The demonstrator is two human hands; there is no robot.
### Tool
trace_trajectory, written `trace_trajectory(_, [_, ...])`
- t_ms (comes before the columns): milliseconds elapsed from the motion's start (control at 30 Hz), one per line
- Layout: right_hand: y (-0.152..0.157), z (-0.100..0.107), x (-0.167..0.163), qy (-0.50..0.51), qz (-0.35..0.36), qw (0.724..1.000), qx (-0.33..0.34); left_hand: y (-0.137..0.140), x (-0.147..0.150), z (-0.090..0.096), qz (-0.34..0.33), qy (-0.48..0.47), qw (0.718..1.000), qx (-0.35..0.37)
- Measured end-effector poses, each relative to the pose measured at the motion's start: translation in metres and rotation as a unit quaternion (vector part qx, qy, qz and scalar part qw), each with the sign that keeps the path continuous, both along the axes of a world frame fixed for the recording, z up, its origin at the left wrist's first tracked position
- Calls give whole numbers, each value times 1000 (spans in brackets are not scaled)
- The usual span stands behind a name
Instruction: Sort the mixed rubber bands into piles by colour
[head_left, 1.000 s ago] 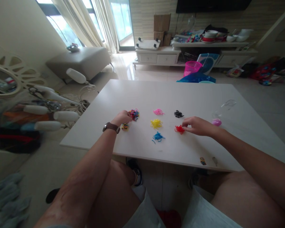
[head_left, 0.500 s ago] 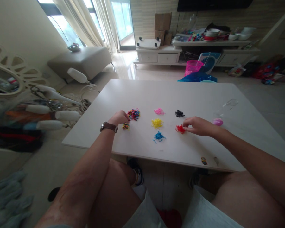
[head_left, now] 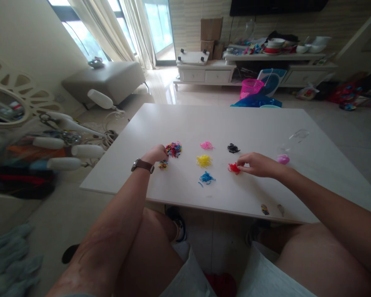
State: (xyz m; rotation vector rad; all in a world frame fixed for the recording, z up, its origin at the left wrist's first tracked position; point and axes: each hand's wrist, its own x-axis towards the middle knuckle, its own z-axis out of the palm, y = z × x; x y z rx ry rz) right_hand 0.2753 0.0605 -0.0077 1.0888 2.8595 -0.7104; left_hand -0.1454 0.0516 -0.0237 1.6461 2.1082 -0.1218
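Yellow pile (head_left: pixel 204 161): we use it as the landmark; it lies on the white table (head_left: pixel 179 117), a loose heap of small thin pieces.
Mixed-colour pile (head_left: pixel 174 149): it is left of the yellow pile and a little beyond it; its pieces seem tangled together.
Left hand (head_left: pixel 157 153): it is left of the yellow pile, with bent fingers at the edge of the mixed-colour pile; the tips are partly hidden, so we cannot tell if they grasp a piece.
Small mixed heap (head_left: pixel 163 165): it is left of the yellow pile and slightly nearer to us, close beside the left hand.
Red pile (head_left: pixel 233 168): it is right of the yellow pile and slightly nearer to us.
Right hand (head_left: pixel 254 164): it is right of the yellow pile, with curled fingers at the red pile; we cannot tell if a piece is pinched there.
Other piles: the pink pile (head_left: pixel 207 145) is just beyond the yellow pile, the blue pile (head_left: pixel 207 177) just nearer to us, the black pile (head_left: pixel 233 148) to the right and beyond.
Handling of pieces: we judge them very light, soft and bendable, not fragile, perhaps a little slippery.
Where to hold: we would pinch one loose end at the pile's edge, because a grip in the middle could drag neighbours along.
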Motion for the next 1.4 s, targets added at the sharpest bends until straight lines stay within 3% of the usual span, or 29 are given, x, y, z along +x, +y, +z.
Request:
trace_trajectory(633, [-1, -1, -1, -8, 9, 1000, 2, -2, -3, 10, 29, -63, 996, 48])
trace_trajectory(800, [-2, -1, -2, -4, 5, 1000, -2, -1, -7, 6, 17, -61, 998, 21])
trace_trajectory(1100, [-2, 0, -2, -10, 7, 1000, -9, -1, -1, -5, -11, -41, 998, -39])
trace_trajectory(1400, [-3, 2, -3, -8, 15, 1000, -6, 4, 4, -9, -9, 46, 999, -16])
